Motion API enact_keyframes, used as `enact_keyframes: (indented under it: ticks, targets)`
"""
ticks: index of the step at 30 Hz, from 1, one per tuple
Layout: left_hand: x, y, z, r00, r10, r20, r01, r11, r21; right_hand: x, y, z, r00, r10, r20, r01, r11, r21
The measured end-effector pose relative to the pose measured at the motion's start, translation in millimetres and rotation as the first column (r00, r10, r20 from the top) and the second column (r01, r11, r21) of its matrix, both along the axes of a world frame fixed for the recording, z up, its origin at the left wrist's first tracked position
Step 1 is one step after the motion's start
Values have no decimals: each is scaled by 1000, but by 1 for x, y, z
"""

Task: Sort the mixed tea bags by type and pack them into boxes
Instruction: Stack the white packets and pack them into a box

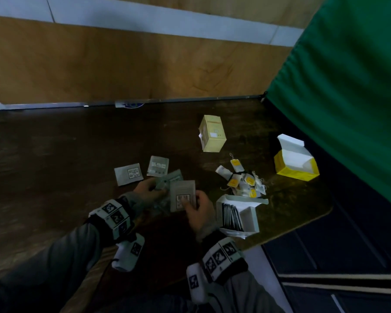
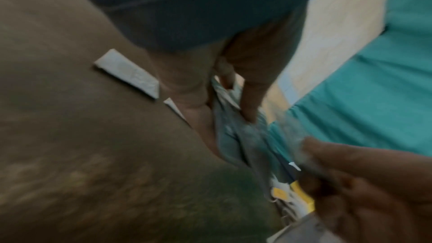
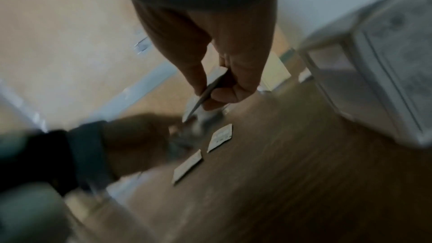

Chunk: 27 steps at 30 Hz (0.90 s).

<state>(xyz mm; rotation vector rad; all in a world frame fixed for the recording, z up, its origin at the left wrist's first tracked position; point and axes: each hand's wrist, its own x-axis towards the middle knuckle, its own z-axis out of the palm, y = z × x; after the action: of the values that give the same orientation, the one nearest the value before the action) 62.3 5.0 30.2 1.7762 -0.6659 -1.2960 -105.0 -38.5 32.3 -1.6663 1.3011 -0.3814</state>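
Both hands work over the counter [image 1: 54, 154] near its front edge. Right hand [image 1: 199, 211] pinches one grey sachet [image 1: 182, 195] flat between thumb and curled fingers [image 3: 224, 97]; in the right wrist view the sachet shows edge-on in that pinch. Left hand [image 1: 145, 190] grips a small bunch of sachets [image 1: 168, 180], fingers [image 2: 250, 110] curled round them; the count is blurred. Two more sachets [image 1: 128, 174] lie loose just beyond the left hand. White box [image 1: 239, 215], open and part filled with upright sachets, stands just right of the right hand. Tagged bags [image 1: 244, 180] lie heaped behind it; open yellow box [image 1: 296, 163] further right, closed box [image 1: 212, 134] at the back. Judgement: step in hand is gathering grey sachets for the white box. To do it well: square the single sachet onto the bunch, same face and same way up, then slide the stack in on edge alongside those already standing. Keep the grip light so the corners do not crease.
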Motion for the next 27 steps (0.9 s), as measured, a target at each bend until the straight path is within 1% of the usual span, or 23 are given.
enact_keyframes:
  ticks: [2, 5, 8, 11, 12, 15, 17, 19, 21, 23, 24, 25, 27]
  targets:
    - [-5, -2, 10, 996, -86, -14, 85, 996, -30, 1, -2, 3, 1000, 15, -7, -16, 1000, -23]
    - [-7, -2, 24, 986, -143, -85, 138, 989, -56, 0, -5, 3, 998, -13, -55, 8, 996, -84]
    - [-3, 2, 30, 978, -177, -108, 171, 983, -64, -3, -7, 7, 997, -62, 38, 63, 998, -25]
    - [-3, 4, 37, 980, -143, -138, 133, 988, -80, -6, -9, 12, 981, -86, 173, 78, 996, 50]
    - [-3, 4, 41, 977, -145, -156, 133, 988, -83, -7, -11, 13, 977, -77, 197, 72, 997, 34]
    - [-4, 5, 49, 958, -220, -182, 203, 973, -109, -9, -16, 24, 975, -39, 218, 51, 997, -51]
    - [-7, 6, 52, 953, -226, -202, 201, 970, -136, -12, -19, 32, 941, -89, 326, 109, 993, -43]
    - [-12, 4, 57, 953, -191, -235, 160, 977, -144, -14, -19, 40, 901, -136, 412, 140, 990, 20]
    - [-18, 3, 65, 947, -171, -273, 125, 977, -175, -18, -18, 45, 875, -177, 451, 157, 984, 82]
    - [-22, 1, 71, 932, -188, -311, 119, 967, -226, -23, -18, 51, 834, -240, 496, 200, 971, 133]
    - [-24, 0, 74, 930, -205, -304, 133, 961, -241, -26, -18, 55, 817, -265, 513, 220, 964, 147]
    - [-27, -1, 77, 935, -235, -266, 163, 950, -267, -29, -19, 59, 802, -278, 528, 228, 961, 159]
    - [-35, -2, 87, 949, -278, -148, 219, 921, -321, -34, -18, 67, 763, -310, 567, 231, 950, 209]
